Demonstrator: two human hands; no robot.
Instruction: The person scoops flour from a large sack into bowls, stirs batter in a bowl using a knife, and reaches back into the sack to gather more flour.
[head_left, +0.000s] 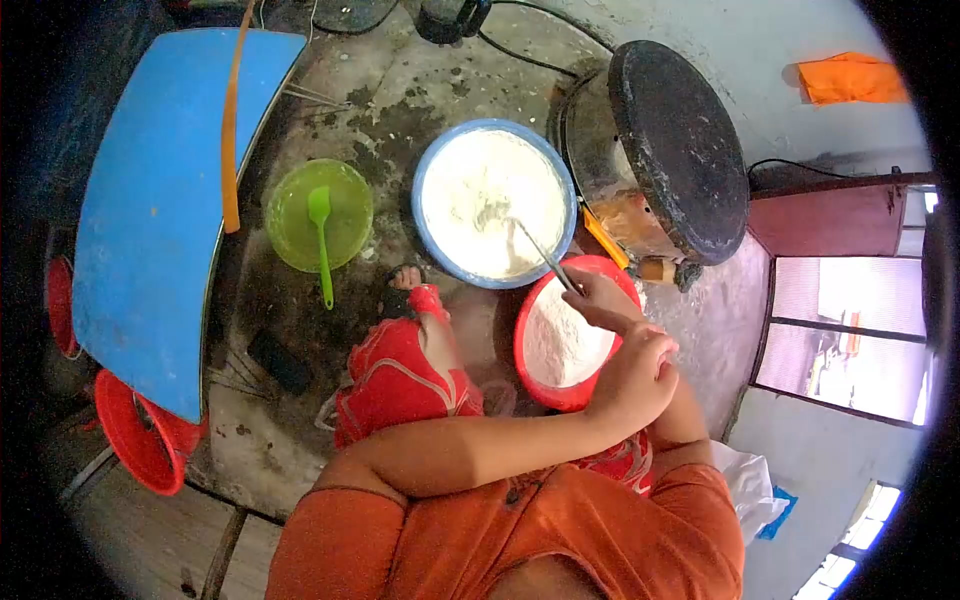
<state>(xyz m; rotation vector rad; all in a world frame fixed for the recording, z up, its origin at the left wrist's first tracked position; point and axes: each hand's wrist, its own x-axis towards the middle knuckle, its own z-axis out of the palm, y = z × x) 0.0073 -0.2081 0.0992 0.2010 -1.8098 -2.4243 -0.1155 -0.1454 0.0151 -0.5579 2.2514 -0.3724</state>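
My right hand (597, 300) is closed on the handle of a long metal utensil (537, 247). The utensil's far end is sunk in white powdery or creamy stuff (480, 190), too bright to tell which, inside a blue-rimmed basin (430, 245). Below my right arm sits a red basin (528, 372) of off-white flour (562, 338), partly covered by that arm. Crossing over from the left, my left hand (638, 372) rests on my right forearm with its fingers curled. What lies within those fingers is hidden.
A green bowl (285, 245) with a green spatula (321, 225) stands on the floor at left. Beyond it are a blue tabletop (150, 200) and a red bucket (140, 440). A large metal drum with a dark round lid (680, 150) stands right of the blue-rimmed basin.
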